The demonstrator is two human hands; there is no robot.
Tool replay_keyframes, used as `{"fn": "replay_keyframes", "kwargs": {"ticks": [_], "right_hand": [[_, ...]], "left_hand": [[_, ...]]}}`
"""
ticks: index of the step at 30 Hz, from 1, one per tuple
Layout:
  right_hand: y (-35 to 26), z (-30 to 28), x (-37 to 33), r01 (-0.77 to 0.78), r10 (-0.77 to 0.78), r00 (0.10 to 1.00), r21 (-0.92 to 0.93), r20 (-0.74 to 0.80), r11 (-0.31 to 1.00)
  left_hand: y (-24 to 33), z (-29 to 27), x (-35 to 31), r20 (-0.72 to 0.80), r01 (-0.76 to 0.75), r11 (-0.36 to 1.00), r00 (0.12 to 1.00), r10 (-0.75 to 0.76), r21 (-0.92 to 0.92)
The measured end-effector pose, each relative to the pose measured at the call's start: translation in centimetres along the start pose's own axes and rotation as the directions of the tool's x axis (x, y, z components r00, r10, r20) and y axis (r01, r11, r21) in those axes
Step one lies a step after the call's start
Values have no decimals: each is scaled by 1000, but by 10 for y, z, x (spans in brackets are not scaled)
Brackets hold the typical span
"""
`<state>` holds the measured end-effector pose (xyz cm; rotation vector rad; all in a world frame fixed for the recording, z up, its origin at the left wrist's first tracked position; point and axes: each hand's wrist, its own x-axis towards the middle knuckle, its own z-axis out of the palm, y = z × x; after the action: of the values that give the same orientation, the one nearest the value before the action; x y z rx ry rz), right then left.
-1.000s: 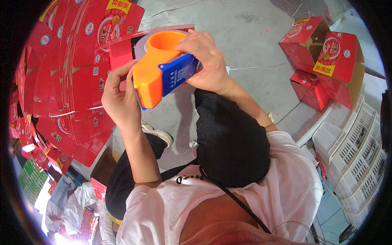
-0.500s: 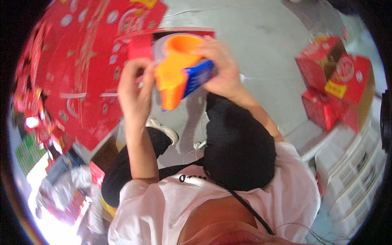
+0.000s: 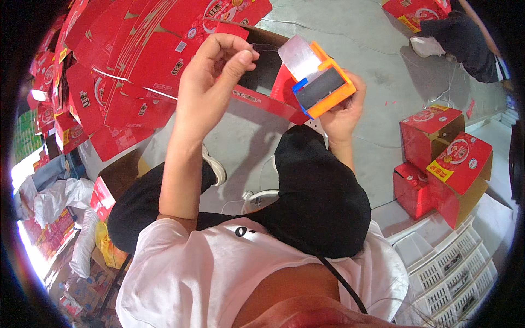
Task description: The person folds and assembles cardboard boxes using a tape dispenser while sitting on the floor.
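Grey floor (image 3: 377, 95) spreads under the person's 2 hands. From where I stand, the right hand (image 3: 344, 116) grips an orange-and-blue tape dispenser (image 3: 321, 89), its black roller slanting up rightward, its long axis too foreshortened to judge. Leftward, apart from it, the left hand (image 3: 210, 82) has thumb and forefinger drawn together; I can't tell whether they pinch tape. Between and below gapes an open red carton (image 3: 273, 106). Flattened cartons (image 3: 147, 71) crowd the left side; rightward, floor stretches to 3 red boxes (image 3: 413, 188).
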<state>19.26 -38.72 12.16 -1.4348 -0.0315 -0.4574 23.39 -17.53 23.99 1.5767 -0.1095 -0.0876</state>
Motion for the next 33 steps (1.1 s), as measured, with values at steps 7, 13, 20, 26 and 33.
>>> {"fn": "replay_keyframes", "kwargs": {"ticks": [7, 13, 20, 26, 33], "right_hand": [[0, -2, 0, 25, -23, 999, -42, 33, 999], [8, -3, 3, 172, -164, 984, -123, 70, 977], [4, -7, 6, 313, -264, 948, -367, 178, 876], [-4, -8, 7, 368, -303, 929, -427, 213, 826], [-6, -4, 5, 390, -331, 921, -457, 208, 799]], "left_hand": [[-9, 4, 4, -113, -111, 986, 986, 125, 123], [-14, 26, 11, 118, -161, 870, 986, 120, 467], [-14, 44, 7, 1, -139, 914, 989, 150, 381], [-11, 45, 2, -2, -67, 938, 997, 72, 339], [-21, 38, 1, 3, -15, 966, 1000, 15, 260]]}}
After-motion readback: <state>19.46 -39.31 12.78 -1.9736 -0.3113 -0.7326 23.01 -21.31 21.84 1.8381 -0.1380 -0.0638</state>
